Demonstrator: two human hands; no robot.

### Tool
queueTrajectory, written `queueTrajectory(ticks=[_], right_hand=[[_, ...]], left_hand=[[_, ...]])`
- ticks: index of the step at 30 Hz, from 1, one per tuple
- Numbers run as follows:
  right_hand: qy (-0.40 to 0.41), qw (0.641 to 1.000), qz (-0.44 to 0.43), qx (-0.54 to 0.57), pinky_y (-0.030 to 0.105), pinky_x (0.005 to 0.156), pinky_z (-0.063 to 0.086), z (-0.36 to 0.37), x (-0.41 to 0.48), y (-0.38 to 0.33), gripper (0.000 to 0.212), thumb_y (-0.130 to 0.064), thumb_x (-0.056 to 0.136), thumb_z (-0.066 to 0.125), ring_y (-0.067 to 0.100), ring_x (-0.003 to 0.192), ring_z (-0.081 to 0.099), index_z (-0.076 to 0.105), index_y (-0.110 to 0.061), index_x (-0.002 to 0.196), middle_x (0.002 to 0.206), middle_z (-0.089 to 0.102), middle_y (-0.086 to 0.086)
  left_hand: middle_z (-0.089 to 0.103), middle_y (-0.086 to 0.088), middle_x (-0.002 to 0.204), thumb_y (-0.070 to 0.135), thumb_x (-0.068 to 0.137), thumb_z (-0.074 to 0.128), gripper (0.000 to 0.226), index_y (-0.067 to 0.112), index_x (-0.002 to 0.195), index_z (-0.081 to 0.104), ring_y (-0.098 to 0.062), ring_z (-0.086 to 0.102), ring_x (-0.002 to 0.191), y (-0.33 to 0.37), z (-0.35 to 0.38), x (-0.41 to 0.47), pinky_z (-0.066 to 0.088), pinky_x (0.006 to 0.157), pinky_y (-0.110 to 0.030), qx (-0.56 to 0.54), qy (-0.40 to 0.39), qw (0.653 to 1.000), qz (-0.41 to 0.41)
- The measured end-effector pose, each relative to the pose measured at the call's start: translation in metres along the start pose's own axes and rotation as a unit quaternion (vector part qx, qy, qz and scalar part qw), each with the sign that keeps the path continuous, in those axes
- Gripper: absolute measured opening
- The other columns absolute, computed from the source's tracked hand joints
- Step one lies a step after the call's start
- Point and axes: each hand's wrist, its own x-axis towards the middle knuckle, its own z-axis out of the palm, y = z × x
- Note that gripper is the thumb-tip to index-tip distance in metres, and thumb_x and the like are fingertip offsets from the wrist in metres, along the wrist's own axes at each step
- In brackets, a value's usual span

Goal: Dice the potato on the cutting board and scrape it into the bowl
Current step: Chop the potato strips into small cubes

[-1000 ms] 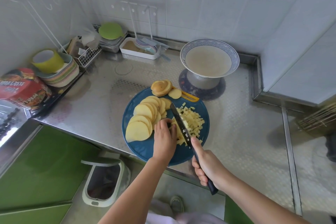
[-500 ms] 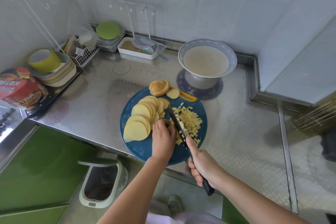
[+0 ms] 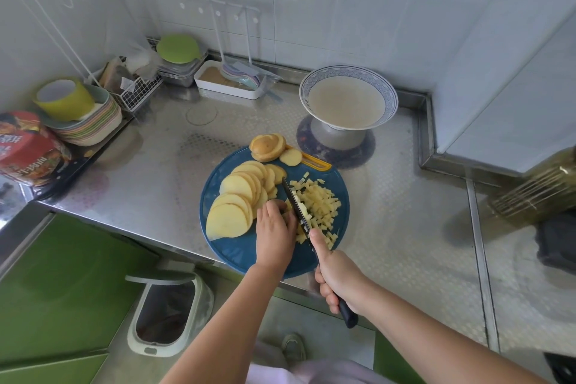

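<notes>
Right hand [image 3: 338, 277] hides most of knife handle [image 3: 348, 316]; red package [image 3: 28, 150] cropped at left edge.

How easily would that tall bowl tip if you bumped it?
The bowl probably tips fairly easily: its wide top sits on a narrow foot. It looks ceramic, so likely heavy and breakable. The cloudy liquid inside could slosh out.

- Views: one; wide-angle camera worn on the person's head.
- Position: above the near edge of the steel surface [image 3: 405, 227], over the person's own arms.
- Facing: forward and down, toward the tiled corner wall [image 3: 343, 9].
- Range: close; cutting board [image 3: 237, 249] at centre, left hand [image 3: 274, 237] and right hand [image 3: 338, 277] at its near side.
- Edges: straight lines bow; floor and bin [image 3: 168, 312] show below the surface's front edge.
</notes>
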Motion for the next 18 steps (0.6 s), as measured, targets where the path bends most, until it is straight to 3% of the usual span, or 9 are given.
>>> queueTrajectory(ticks=[11, 18], right_hand=[[0.007, 0.999, 0.014, -0.028, 0.023, 0.039, 0.032, 0.004, 0.006, -0.002, 0.077, -0.085, 0.084, 0.019, 0.016, 0.032, 0.030, 0.029, -0.015, 0.052, 0.036, 0.031, -0.001], [0.011, 0.999, 0.016, -0.040, 0.025, 0.040, 0.033, 0.009, 0.015, -0.002, 0.077, -0.084, 0.085, 0.015, 0.017, 0.030, 0.030, 0.025, -0.016, 0.050, 0.033, 0.030, -0.001]], left_hand=[[0.058, -0.012, 0.089, 0.009, 0.088, 0.064, 0.013, 0.001, 0.091, 0.054, -0.028, 0.053, 0.082, 0.001, 0.000, -0.001, 0.047, 0.072, -0.038, 0.005, 0.013, 1.000, 0.012], [0.059, -0.012, 0.088, 0.017, 0.089, 0.055, 0.016, 0.001, 0.090, 0.054, -0.027, 0.053, 0.080, 0.001, 0.000, -0.002, 0.048, 0.070, -0.038, 0.005, 0.017, 1.000, 0.016]])
